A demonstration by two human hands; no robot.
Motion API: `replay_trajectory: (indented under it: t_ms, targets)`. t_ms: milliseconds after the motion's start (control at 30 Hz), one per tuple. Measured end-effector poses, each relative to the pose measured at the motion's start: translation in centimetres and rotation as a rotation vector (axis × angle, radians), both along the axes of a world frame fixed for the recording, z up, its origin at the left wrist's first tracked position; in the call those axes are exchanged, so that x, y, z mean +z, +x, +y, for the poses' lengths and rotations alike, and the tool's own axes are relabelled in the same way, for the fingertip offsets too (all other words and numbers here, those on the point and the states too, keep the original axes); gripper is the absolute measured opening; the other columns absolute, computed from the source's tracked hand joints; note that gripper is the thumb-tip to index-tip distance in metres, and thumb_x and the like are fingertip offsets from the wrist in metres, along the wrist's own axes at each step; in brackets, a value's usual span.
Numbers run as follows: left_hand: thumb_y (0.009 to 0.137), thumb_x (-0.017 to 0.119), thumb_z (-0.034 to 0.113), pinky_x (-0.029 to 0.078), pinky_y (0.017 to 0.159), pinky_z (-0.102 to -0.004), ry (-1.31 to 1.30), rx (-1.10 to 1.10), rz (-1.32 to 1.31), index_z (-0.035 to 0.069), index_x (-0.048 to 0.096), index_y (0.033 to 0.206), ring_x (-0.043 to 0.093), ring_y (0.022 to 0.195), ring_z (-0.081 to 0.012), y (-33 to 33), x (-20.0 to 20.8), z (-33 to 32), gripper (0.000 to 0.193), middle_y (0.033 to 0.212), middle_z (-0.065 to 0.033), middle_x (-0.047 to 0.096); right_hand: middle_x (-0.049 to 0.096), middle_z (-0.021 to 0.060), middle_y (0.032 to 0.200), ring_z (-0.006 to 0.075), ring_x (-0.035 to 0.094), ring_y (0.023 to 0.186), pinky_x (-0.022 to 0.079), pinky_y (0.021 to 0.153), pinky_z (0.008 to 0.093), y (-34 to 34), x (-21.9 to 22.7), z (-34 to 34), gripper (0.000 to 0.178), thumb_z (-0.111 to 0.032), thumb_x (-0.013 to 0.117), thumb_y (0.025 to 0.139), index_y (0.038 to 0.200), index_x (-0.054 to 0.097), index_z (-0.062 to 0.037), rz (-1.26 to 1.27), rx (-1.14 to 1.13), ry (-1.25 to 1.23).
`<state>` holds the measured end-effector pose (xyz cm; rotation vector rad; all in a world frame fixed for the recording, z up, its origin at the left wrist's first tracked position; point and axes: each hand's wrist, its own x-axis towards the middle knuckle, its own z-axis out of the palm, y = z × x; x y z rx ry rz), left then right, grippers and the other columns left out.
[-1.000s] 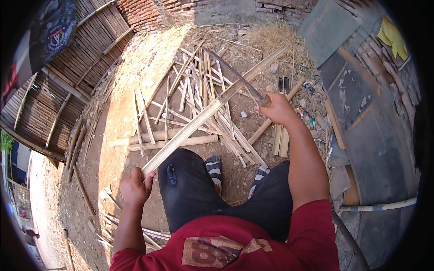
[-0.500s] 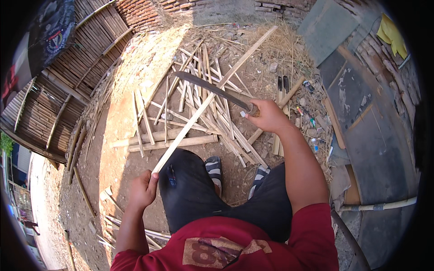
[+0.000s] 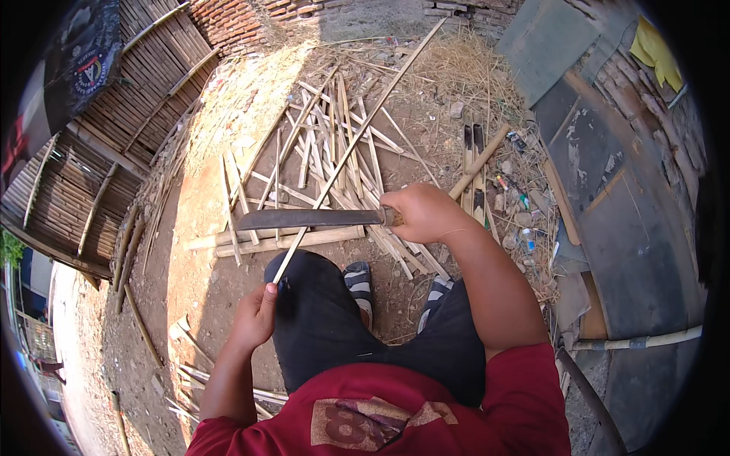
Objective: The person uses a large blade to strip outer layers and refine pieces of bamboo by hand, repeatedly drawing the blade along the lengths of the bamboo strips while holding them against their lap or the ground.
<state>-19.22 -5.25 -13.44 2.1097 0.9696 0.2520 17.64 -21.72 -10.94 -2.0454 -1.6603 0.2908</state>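
Observation:
My left hand (image 3: 256,313) is closed round the near end of a long bamboo strip (image 3: 363,128), which slants up and away to the right. In my right hand (image 3: 423,213) is the wooden handle of a machete (image 3: 304,219). Its dark blade points left and crosses the strip a short way beyond my left hand; whether the two touch I cannot tell. Past my knees lies a loose pile of split bamboo strips (image 3: 312,156) on the ground. Two thicker bamboo poles (image 3: 304,242) lie crosswise at the pile's near side.
A bamboo pole (image 3: 480,161) and dark split pieces lie right of the pile, near litter and a small bottle (image 3: 529,241). Dark boards (image 3: 616,220) lean along the right. A bamboo-slat structure (image 3: 163,91) stands at the left, a brick wall (image 3: 236,26) at the back.
My right hand has moved down and left, bringing the machete blade nearer my left hand. The strip has turned, so its narrower side shows, and my left hand has shifted slightly right.

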Motion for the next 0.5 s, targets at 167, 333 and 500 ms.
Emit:
replay_trajectory:
  t_ms: [167, 333, 500]
  targets:
    - [0.107, 0.046, 0.047, 0.045, 0.061, -0.0425, 0.201, -0.034, 0.035, -0.001, 0.057, 0.081, 0.055, 0.062, -0.0281, 1.4, 1.4, -0.7, 0.056, 0.066, -0.0198, 0.056, 0.072, 0.0244, 0.099, 0.0368, 0.072, 0.091, 0.053, 0.083, 0.0437, 6.6, -1.7, -2.1, 0.044, -0.027, 0.079, 0.084, 0.112, 0.067, 0.0039, 0.306, -0.362, 0.181]
    - [0.107, 0.049, 0.046, 0.044, 0.058, -0.0446, 0.279, -0.022, 0.005, 0.000, 0.056, 0.077, 0.055, 0.057, -0.0335, 3.3, 1.4, -1.7, 0.054, 0.064, -0.0218, 0.055, 0.070, 0.0268, 0.102, 0.0430, 0.069, 0.097, 0.054, 0.084, 0.0475, 1.2, -1.2, 0.1, 0.044, -0.025, 0.077, 0.079, 0.118, 0.069, -0.0060, 0.163, -0.032, -0.038]
    - [0.106, 0.050, 0.045, 0.043, 0.057, -0.0455, 0.244, -0.033, -0.048, 0.000, 0.054, 0.077, 0.054, 0.056, -0.0348, 3.0, 1.0, -1.3, 0.054, 0.062, -0.0214, 0.053, 0.070, 0.0240, 0.091, 0.0410, 0.068, 0.088, 0.053, 0.079, 0.0444, 2.1, 0.1, -0.8, 0.037, -0.023, 0.077, 0.080, 0.112, 0.070, -0.0058, 0.178, -0.069, 0.007]
